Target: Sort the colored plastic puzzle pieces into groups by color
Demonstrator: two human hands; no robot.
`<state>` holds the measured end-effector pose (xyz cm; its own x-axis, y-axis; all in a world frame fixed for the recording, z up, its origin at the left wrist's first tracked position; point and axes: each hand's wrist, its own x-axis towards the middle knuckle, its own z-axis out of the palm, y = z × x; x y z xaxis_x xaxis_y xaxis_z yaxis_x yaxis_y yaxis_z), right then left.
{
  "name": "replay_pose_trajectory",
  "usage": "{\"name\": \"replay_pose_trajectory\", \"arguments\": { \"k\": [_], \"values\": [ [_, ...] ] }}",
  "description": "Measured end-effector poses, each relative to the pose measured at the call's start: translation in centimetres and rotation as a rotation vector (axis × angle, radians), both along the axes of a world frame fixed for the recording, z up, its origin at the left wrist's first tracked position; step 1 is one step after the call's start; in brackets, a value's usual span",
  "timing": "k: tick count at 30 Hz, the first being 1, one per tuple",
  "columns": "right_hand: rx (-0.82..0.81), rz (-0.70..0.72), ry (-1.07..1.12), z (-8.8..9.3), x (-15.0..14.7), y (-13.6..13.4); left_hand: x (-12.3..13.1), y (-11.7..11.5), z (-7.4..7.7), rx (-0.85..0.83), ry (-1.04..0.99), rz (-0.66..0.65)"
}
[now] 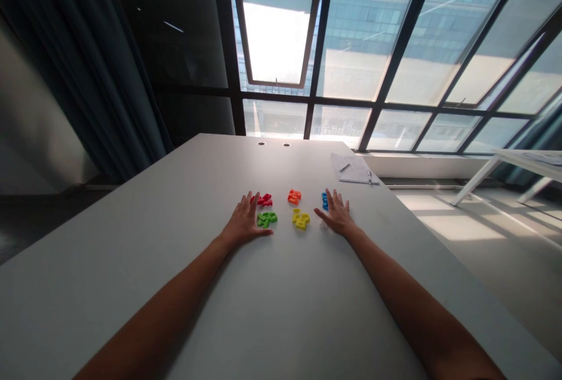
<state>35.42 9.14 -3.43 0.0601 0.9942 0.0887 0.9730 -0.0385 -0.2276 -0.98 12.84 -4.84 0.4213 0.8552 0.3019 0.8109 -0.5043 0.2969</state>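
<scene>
Both my arms stretch out over a grey table (132, 263). My left hand (244, 222) lies flat with fingers spread, beside a green block cluster (266, 219) and a red one (265, 199). My right hand (337, 214) also lies flat and open, its fingers next to a blue cluster (325, 200) that it partly hides. Between the hands sit an orange cluster (294, 196) and a yellow cluster (301, 219). Neither hand holds anything.
A clipboard with paper (353, 169) lies at the table's far right corner. Two cable holes (273, 144) sit near the far edge. Large windows rise behind, a dark curtain (100, 75) hangs left, and a white table (522, 163) stands right.
</scene>
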Motion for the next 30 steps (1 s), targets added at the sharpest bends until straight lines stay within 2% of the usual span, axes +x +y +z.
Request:
{"name": "replay_pose_trajectory", "arguments": {
  "k": [3,7,10,18,24,30],
  "values": [
    [-0.071,0.037,0.009,0.5,-0.1,2.2,1.3,1.5,0.4,-0.084,0.037,-0.015],
    [-0.090,0.139,0.017,0.8,-1.0,3.9,3.0,3.1,1.5,-0.171,0.044,-0.108],
    [-0.089,0.192,0.030,1.0,-2.0,4.7,4.3,4.0,1.7,-0.191,0.005,-0.164],
    [-0.129,0.250,0.064,2.3,-5.0,5.8,7.5,6.5,2.2,-0.226,-0.098,-0.165],
    [-0.095,0.308,0.062,2.0,-6.3,4.4,8.9,5.5,2.6,-0.237,0.038,-0.238],
    [-0.037,0.323,0.099,1.0,-8.3,1.7,7.4,2.5,2.3,-0.143,-0.009,-0.286]
  ]
}}
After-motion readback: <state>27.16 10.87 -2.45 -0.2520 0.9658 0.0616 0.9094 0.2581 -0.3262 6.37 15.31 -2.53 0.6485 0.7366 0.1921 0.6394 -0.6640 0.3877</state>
